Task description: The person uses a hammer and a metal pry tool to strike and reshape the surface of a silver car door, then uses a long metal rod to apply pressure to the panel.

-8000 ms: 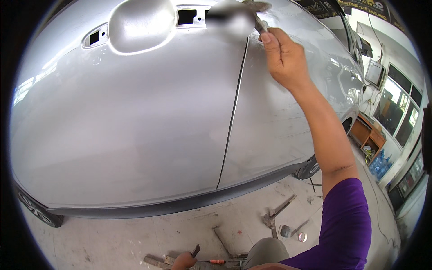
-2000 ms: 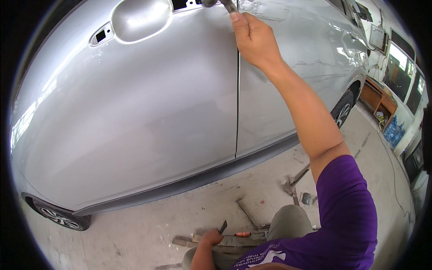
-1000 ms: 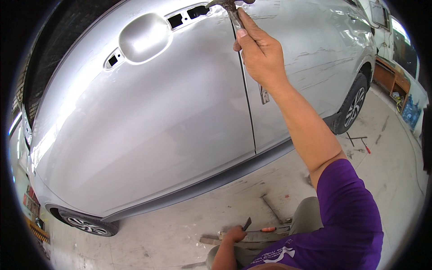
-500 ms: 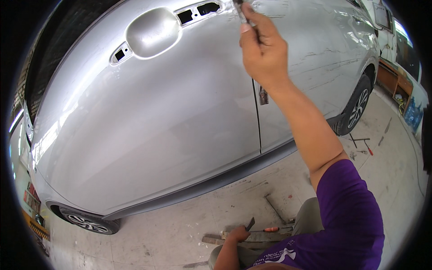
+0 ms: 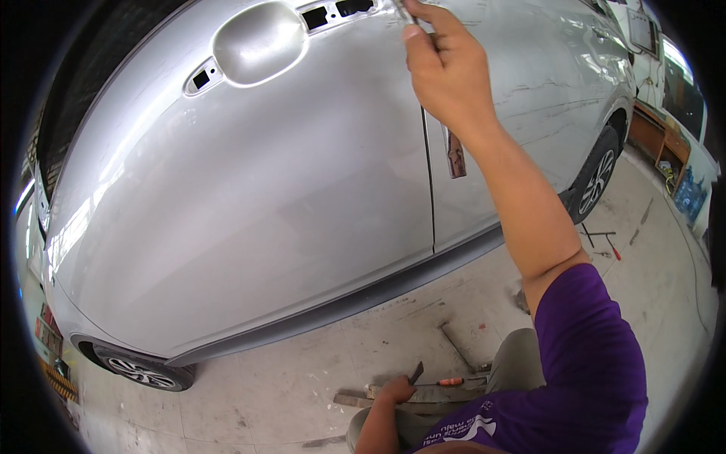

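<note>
A silver car door [image 5: 302, 189] fills the middle, with a rounded handle recess [image 5: 259, 44] and dark cut-outs beside it. My right hand [image 5: 454, 76] is raised at the door's upper rear edge, its fingers closed round a slim hand tool with a worn brown end [image 5: 456, 157] hanging below the fist. The tool's upper tip runs out of the top of the picture, so its kind is unclear. Low down by my lap, my left hand [image 5: 396, 390] is closed round a dark flat tool [image 5: 416, 371] that sticks up past the fingers.
Scratches cross the rear panel [image 5: 537, 113]. A wooden board [image 5: 355, 399], an orange-handled tool [image 5: 451, 381] and a metal rod [image 5: 457, 346] lie near my legs. More tools [image 5: 603, 236] lie by the rear wheel [image 5: 599, 175]. A brown cabinet [image 5: 654, 136] stands at far right.
My right hand has shifted slightly right and down with its tool, whose brown end has swung a little right. The left hand stays low with its flat tool.
</note>
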### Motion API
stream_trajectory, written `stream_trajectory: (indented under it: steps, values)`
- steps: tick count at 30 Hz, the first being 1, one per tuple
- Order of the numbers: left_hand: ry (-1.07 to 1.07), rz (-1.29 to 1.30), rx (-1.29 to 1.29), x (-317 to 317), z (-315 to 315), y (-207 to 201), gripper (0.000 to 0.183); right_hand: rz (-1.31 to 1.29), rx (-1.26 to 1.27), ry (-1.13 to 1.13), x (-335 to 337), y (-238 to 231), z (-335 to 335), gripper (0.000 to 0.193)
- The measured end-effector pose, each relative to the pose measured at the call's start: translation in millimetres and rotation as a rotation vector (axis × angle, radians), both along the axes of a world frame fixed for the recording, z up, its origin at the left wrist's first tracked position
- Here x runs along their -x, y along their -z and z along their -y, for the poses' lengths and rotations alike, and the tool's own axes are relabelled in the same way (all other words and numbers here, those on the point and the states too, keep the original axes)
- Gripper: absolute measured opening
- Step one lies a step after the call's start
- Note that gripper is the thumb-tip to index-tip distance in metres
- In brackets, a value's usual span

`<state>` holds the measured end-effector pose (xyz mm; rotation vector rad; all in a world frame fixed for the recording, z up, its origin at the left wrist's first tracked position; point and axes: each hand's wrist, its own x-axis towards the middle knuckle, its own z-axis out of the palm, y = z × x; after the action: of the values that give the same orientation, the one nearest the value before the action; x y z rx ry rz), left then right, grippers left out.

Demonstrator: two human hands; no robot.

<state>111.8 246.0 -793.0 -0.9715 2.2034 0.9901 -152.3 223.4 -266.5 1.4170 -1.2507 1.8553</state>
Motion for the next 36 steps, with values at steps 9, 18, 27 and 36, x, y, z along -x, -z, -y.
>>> stream_trajectory:
  steps: [9, 18, 27, 36]
  values:
    - [0.062, 0.010, -0.013, 0, -4, -3, 0.047, -0.162, 0.186, 0.121, -7, 2, 5, 0.030]
    - [0.005, -0.035, 0.043, -5, -6, 3, 0.047, 0.003, -0.116, 0.148, -10, -2, 2, 0.034]
    - [0.000, 0.002, -0.007, 3, -5, -22, 0.048, -0.009, -0.129, 0.166, -13, -1, 0, 0.033]
    - [0.048, -0.034, 0.023, -3, -1, 5, 0.048, -0.062, -0.027, 0.129, -10, -5, 1, 0.035]
